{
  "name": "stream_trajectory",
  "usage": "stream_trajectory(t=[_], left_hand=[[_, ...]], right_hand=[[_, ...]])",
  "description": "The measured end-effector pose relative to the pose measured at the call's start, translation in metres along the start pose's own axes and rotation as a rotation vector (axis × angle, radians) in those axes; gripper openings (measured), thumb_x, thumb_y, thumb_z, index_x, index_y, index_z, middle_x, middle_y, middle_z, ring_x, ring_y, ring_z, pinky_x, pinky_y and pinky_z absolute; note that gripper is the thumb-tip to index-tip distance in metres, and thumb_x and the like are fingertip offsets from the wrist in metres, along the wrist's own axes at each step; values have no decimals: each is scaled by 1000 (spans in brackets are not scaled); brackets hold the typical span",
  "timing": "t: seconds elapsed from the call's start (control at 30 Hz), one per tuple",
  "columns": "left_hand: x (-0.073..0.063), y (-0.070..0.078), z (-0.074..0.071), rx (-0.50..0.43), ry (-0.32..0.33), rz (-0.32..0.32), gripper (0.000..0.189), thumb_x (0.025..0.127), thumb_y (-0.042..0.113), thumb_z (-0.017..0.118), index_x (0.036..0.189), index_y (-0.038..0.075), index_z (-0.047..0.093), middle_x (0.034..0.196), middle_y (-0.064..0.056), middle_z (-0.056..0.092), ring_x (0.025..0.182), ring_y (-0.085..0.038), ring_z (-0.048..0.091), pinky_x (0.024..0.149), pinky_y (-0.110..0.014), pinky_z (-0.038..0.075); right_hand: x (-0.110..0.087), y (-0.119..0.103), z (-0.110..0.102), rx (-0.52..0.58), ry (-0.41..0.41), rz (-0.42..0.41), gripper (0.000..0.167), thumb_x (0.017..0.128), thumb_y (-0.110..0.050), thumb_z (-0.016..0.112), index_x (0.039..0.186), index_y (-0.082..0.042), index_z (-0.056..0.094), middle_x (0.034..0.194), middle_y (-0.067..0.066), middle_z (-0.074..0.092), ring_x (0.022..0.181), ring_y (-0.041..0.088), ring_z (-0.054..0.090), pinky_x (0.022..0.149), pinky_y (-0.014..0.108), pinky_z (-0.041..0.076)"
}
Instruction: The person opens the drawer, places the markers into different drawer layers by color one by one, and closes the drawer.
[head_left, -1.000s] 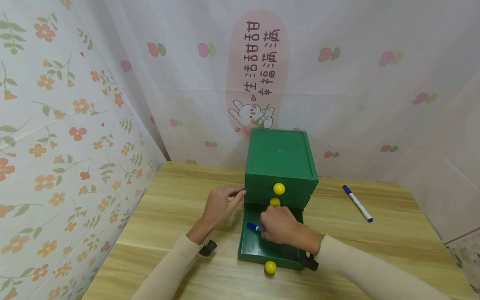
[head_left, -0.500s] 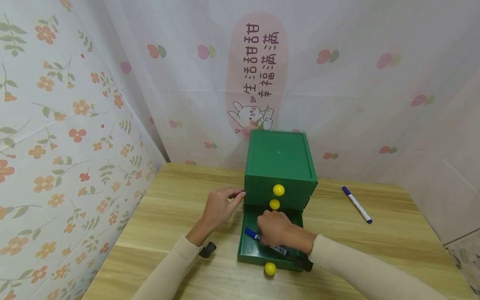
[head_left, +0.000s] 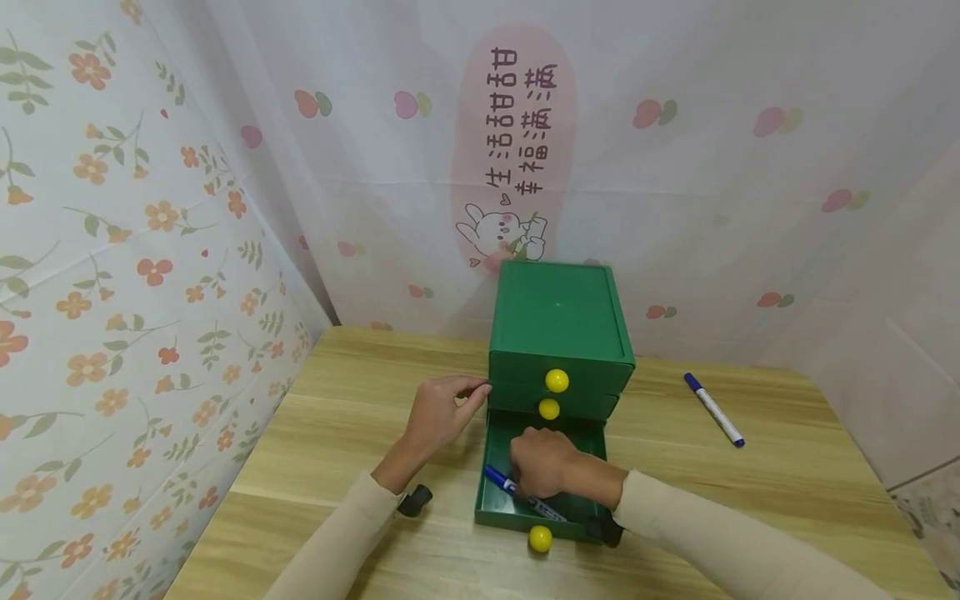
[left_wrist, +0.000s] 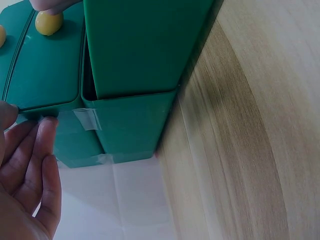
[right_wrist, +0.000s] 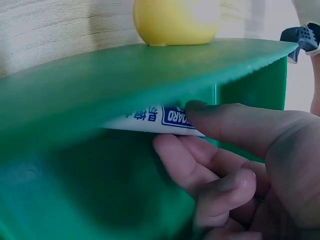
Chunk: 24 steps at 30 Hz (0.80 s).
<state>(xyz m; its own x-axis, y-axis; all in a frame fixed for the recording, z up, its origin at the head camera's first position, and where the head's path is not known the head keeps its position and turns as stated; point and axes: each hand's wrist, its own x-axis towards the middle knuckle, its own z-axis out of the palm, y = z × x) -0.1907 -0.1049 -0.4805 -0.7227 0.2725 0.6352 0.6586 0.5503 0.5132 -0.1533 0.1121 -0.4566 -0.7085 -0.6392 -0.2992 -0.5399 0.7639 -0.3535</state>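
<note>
A green drawer cabinet (head_left: 561, 310) with yellow round knobs stands on the table, its bottom drawer (head_left: 491, 505) pulled out. My right hand (head_left: 546, 463) is inside that drawer, pinching a blue-capped whiteboard marker (head_left: 501, 478) between thumb and fingers. The marker lies slanted near the drawer's front; in the right wrist view its white barrel (right_wrist: 145, 118) is partly hidden behind the drawer front. My left hand (head_left: 444, 410) holds the cabinet's left front edge. In the left wrist view the thumb is at the front corner and the fingertips touch the side wall (left_wrist: 75, 142).
A second blue-capped marker (head_left: 715, 409) lies on the wooden table (head_left: 360, 375) to the right of the cabinet. Behind the table hangs a printed white curtain (head_left: 375, 208). The open drawer's yellow knob (head_left: 540, 538) sticks out toward the front.
My right hand has moved toward the drawer's front, lowering the marker, which now slants more and shows more of its barrel. The left hand stays at the cabinet edge.
</note>
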Motion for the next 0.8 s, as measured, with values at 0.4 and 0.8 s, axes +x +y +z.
stream_trajectory(t=[0.4, 0.8], left_hand=[[0, -1, 0, -3, -1, -1, 15, 102, 15, 81, 107, 2, 87, 102, -9, 84, 85, -22, 82, 73, -35, 67], [-1, -3, 3, -16, 6, 7, 14, 102, 13, 81, 107, 1, 86, 103, -9, 84, 88, -22, 82, 76, -36, 67]], right_hand=[[-16, 1, -24, 60, 64, -40, 15, 89, -17, 93, 79, -15, 81, 71, -11, 68, 60, 7, 61, 57, 29, 57], [-55, 34, -44, 225, 231, -89, 11, 93, -17, 89, 87, -14, 80, 75, -14, 68, 64, 1, 59, 60, 25, 55]])
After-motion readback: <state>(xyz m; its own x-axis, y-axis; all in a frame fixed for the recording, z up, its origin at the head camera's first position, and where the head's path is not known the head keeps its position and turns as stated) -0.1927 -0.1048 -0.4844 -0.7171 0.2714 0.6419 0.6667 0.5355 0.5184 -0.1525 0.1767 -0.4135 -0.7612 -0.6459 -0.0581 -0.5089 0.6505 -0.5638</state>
